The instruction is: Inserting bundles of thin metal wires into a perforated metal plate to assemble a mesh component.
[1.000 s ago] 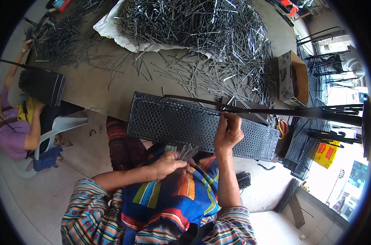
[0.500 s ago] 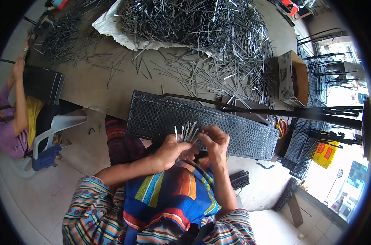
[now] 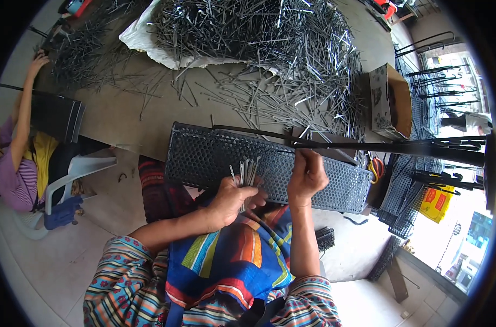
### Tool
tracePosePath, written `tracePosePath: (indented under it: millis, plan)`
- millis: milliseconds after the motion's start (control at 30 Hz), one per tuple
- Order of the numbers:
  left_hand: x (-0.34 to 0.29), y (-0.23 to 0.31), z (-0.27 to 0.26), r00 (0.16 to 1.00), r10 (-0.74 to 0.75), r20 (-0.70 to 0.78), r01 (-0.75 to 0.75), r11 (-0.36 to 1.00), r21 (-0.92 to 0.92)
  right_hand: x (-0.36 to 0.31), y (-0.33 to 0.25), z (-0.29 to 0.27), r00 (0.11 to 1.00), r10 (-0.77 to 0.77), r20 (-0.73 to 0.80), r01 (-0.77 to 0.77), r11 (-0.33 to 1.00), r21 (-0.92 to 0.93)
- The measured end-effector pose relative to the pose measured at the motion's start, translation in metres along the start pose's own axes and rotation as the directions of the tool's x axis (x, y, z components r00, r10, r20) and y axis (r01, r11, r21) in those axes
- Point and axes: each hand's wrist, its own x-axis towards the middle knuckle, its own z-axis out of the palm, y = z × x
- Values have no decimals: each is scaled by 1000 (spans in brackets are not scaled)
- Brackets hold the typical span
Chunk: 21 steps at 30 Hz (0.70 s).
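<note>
My left hand (image 3: 231,204) is closed around a bunch of thin metal rods (image 3: 248,171) with small flattened or looped tips, which stick up past its fingers. Beneath the hands, a black perforated metal panel (image 3: 204,155) lies slanted across the table's near edge. A long dark bar (image 3: 253,131) runs along the panel's far side. At this bar my right hand (image 3: 308,180) is pinched closed over the panel's far part; whatever is between its fingertips is hidden. A large heap of similar dark metal rods (image 3: 253,38) covers the far table, spilling toward the panel.
A white sack (image 3: 141,38) lies under the heap. An open cardboard box (image 3: 392,103) stands at the right, with orange-handled scissors (image 3: 377,170) nearer. Black hooked racks (image 3: 439,147) and a yellow packet (image 3: 436,204) are farther right. Another person (image 3: 24,169) works at the left beside a plastic chair (image 3: 84,169).
My right hand has moved from beside the rod bunch to the right and up, to the bar over the panel. The left hand keeps its hold. The other person's arm has shifted upward.
</note>
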Motion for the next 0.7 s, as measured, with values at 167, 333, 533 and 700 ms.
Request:
tracePosePath:
  millis: [167, 333, 533, 700]
  plan:
    - [9, -8, -4, 1000, -20, -20, 19, 999, -50, 11, -13, 3, 960, -256, 115, 273, 947, -169]
    - [9, -7, -3, 998, -58, -38, 55, 996, -68, 4, -8, -2, 951, -219, 220, 262, 947, -186]
    - [9, -6, -3, 1000, -21, 0, 21, 996, -90, -4, -4, 2, 944, -182, 276, 265, 915, -303]
    - [11, -5, -5, 991, -35, 127, 56, 985, -165, -24, -6, -20, 720, 402, 566, -568, 810, 147]
